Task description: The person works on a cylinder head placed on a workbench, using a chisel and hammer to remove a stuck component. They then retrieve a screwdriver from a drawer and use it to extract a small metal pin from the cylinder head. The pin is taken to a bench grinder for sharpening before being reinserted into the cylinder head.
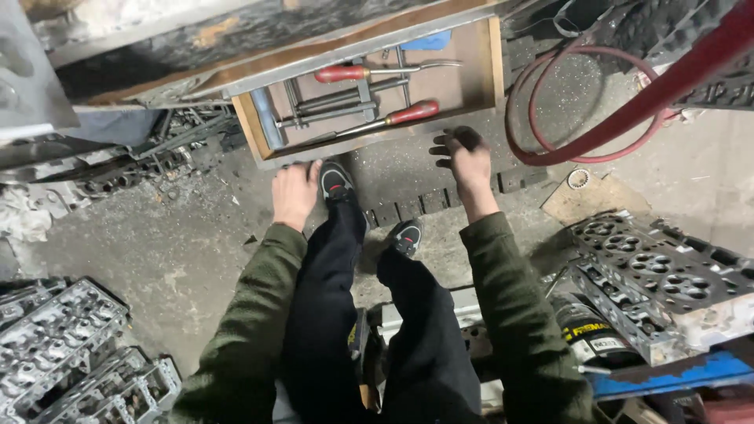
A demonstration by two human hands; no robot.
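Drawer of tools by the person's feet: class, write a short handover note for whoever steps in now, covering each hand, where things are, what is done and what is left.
Left hand: empty, on the front edge of the open wooden drawer.
Right hand: empty, at the same edge, further right.
In the drawer: two red-handled screwdrivers and metal bars.
Around: red hose on the right, engine heads on both sides.
Done: drawer stands open.
Left: no tool picked up yet.

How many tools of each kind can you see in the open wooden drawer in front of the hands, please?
Red-handled tools: 2
Bare metal tools: at least 3, overlapping, so the count is uncertain
Blue item at the back: 1
Total: about 6
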